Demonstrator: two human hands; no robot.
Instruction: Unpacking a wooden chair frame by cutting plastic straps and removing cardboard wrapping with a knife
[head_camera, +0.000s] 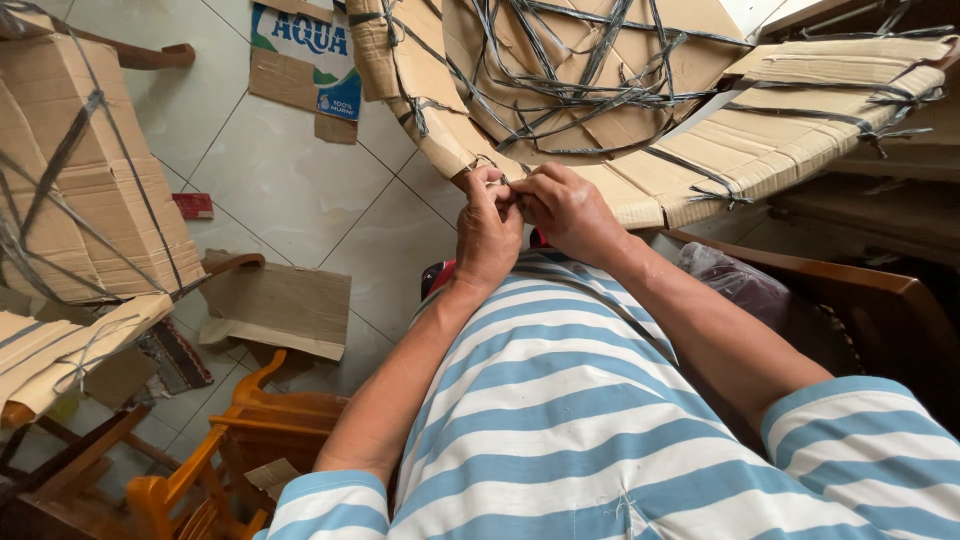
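Note:
A large curved ring of stacked cardboard strips, bound with dark plastic straps, hangs in front of me at the top of the view. My left hand and my right hand meet at its lower edge, fingers pinched together on a dark strap end where it crosses the cardboard rim. Both forearms reach up from my blue and white striped shirt.
A strapped bundle of flattened cardboard sits at the left, with more cardboard below it. Loose cardboard pieces lie on the white tiled floor. An orange wooden chair stands at lower left. A dark wooden armrest is at right.

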